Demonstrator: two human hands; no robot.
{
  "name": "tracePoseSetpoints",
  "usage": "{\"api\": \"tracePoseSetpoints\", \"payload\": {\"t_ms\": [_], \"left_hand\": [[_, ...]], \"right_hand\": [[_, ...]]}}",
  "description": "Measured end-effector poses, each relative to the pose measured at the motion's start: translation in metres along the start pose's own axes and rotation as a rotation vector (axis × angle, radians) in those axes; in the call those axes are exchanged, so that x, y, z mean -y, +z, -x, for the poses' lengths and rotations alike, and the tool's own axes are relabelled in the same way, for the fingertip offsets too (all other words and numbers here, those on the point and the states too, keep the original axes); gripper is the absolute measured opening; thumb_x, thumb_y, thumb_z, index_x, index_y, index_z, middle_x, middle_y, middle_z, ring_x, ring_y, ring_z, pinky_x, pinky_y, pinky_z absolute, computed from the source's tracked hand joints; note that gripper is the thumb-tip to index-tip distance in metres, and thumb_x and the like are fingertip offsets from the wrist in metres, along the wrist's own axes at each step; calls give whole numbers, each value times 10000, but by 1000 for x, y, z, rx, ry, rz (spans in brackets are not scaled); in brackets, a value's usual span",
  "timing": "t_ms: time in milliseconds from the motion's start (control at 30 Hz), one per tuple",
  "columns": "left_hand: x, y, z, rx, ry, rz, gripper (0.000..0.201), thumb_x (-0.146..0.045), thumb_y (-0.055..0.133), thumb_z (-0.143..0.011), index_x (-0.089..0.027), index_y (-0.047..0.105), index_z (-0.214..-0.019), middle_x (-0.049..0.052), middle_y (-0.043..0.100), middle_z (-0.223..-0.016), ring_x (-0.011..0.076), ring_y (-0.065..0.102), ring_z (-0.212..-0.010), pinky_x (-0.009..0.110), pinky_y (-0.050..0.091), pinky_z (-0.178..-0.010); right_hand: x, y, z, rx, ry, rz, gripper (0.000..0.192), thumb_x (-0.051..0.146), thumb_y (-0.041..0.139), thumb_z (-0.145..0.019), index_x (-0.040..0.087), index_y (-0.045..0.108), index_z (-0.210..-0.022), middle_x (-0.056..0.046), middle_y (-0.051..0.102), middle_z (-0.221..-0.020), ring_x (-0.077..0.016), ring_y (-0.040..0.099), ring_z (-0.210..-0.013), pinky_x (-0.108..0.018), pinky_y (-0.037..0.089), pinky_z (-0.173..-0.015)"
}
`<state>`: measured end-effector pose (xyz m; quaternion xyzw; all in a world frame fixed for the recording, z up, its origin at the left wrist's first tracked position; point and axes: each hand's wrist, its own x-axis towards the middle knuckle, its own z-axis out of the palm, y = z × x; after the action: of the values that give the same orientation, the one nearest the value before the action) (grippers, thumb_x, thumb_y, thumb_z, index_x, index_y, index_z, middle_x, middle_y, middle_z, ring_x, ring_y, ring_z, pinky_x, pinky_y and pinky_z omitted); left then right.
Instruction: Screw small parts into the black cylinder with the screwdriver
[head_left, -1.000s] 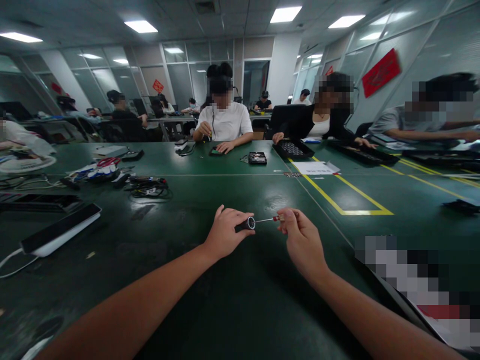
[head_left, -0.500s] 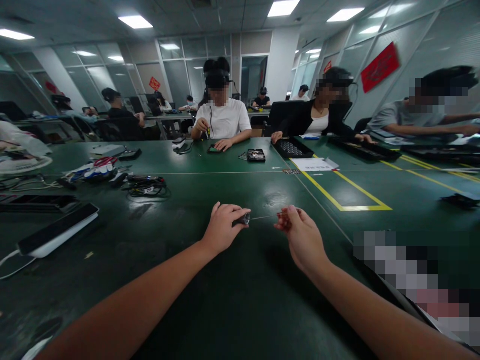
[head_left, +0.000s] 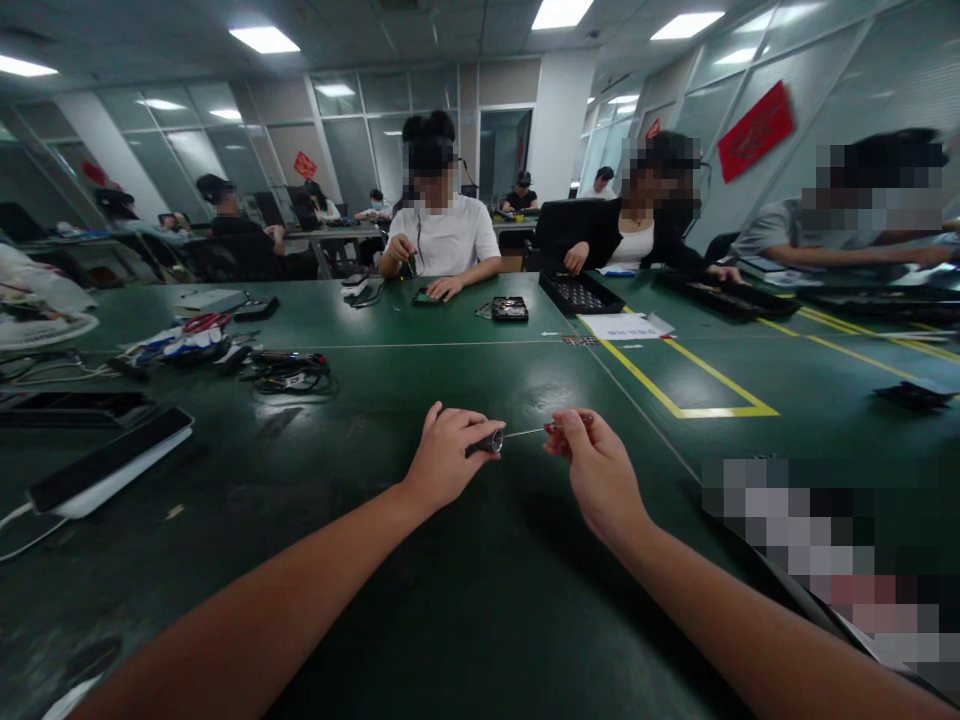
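— Black, that little cylinder [head_left: 487, 441] in the left hand [head_left: 448, 460]? Looks like a driver handle with a metal collar at the end.

— That's how I read it. The left grip is wrapped fully around it, fingers closed, only the collar end poking out toward the right. It sits low over the green tabletop [head_left: 465, 620], roughly in the middle between both forearms.

— And the right hand [head_left: 596, 470]?

— Pinched shut, thumb against fingertips, on the reddish end of a thin metal shaft [head_left: 525, 432]. The shaft runs nearly level from that pinch to the collar, and its tip seems to meet the opening. Whether it's seated inside, I can't tell; it's too small.

— So how would you handle this well?

— My judgement: keep the handle dead still in the left fist and let the right do the fine work. Hold the shaft in line with the cylinder's axis, not angled, so it doesn't bind at the collar. A light pinch close to the red end gives control; squeezing hard would likely bend something that slender.

— Anything nearby to watch?

— Not much. A tangle of cables [head_left: 289, 372] and a flat black and white device [head_left: 105, 462] lie well apart to the left. Other people work across the tabletop, far from these hands.
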<state>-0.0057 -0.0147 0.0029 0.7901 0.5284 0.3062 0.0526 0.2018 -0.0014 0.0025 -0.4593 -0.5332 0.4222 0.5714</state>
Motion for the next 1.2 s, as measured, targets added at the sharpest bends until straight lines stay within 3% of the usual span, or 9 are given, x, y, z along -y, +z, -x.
{"api": "tracePoseSetpoints", "payload": {"t_ms": [333,600,667,833,1000,1100,1200], "left_hand": [[3,4,0,16,20,-39,375,-195,754,-868,-330,697,-1213,16,687,-1162,241,580,-1157,626,177,-1202],[4,3,-1,12,-51,6,378,-172,764,-851,-302,700,-1200,27,685,-1155,255,580,-1158,636,170,-1200],[4,2,-1,2,-79,63,367,-155,764,-847,-273,703,-1189,35,688,-1144,252,592,-1143,620,200,-1199],[4,1,-2,-60,-145,248,364,-110,775,-812,-219,709,-1153,61,675,-1150,237,623,-1091,435,472,-1036],[7,-2,-8,-124,-224,445,372,-178,749,-838,-207,678,-1202,75,669,-1216,236,622,-1138,391,471,-1043],[4,-5,-12,-76,-322,612,484,-252,660,-902,-209,567,-1375,92,650,-1274,231,610,-1170,386,451,-1057],[-2,-9,-15,-17,-459,691,488,-310,551,-943,-191,504,-1414,106,661,-1173,225,639,-1024,366,504,-905]], "right_hand": [[18,-5,2,6,-126,326,333,509,475,-983,213,600,-896,-7,626,-717,-195,596,-680,-348,439,-674],[18,-4,4,-37,-174,353,331,509,456,-992,219,581,-892,-11,617,-729,-197,586,-684,-347,437,-668],[19,-4,5,-44,-173,349,320,499,452,-999,221,581,-907,-10,615,-738,-196,587,-690,-349,438,-675],[22,-4,5,-80,-201,292,277,462,458,-1010,225,581,-934,0,600,-745,-189,586,-707,-352,446,-694],[24,-6,7,-104,-272,197,254,437,468,-1021,227,593,-953,12,593,-746,-175,588,-711,-349,456,-707],[25,-7,11,-101,-351,106,227,409,473,-1030,231,603,-976,14,600,-764,-166,594,-720,-340,464,-705],[28,-9,16,-100,-434,58,194,378,486,-1035,239,618,-1003,14,616,-785,-160,602,-731,-331,469,-705]]}}
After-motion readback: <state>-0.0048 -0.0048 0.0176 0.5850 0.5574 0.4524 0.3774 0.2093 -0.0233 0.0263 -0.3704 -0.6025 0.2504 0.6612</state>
